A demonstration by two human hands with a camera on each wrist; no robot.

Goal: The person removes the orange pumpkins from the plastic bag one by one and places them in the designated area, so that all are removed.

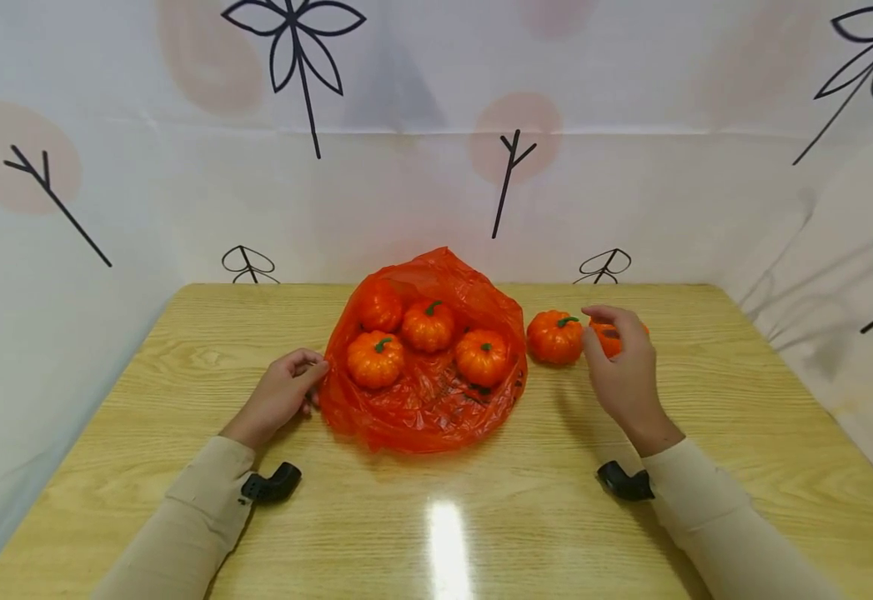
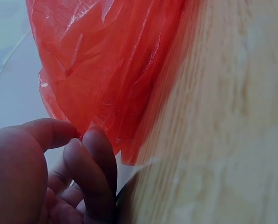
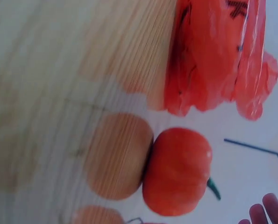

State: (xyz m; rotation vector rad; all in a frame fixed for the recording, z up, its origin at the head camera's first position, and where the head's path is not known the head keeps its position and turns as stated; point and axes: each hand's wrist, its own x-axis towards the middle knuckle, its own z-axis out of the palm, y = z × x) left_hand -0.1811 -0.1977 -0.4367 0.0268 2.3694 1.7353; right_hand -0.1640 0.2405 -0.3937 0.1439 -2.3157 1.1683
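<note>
— Pinching the red bag (image 1: 428, 421) on its left side with the left hand (image 1: 280, 396), four pumpkins (image 1: 374, 362) inside!
— And over right?
— Holding the right hand (image 1: 625, 379) spread by the rightmost pumpkin (image 1: 607, 343), just right of another pumpkin (image 1: 554, 340)!

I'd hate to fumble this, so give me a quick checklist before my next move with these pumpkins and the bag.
1. Left hand pinching the edge of the red plastic bag: ok.
2. Bag mouth open: ok, four small orange pumpkins show inside.
3. Bare room in the bag: ok, along its near side.
4. All pumpkins bagged: not ok, two are outside, to its right: the inner pumpkin and the outer pumpkin.
5. Right hand touching the outer pumpkin: cannot tell, the hand partly hides it.
</note>
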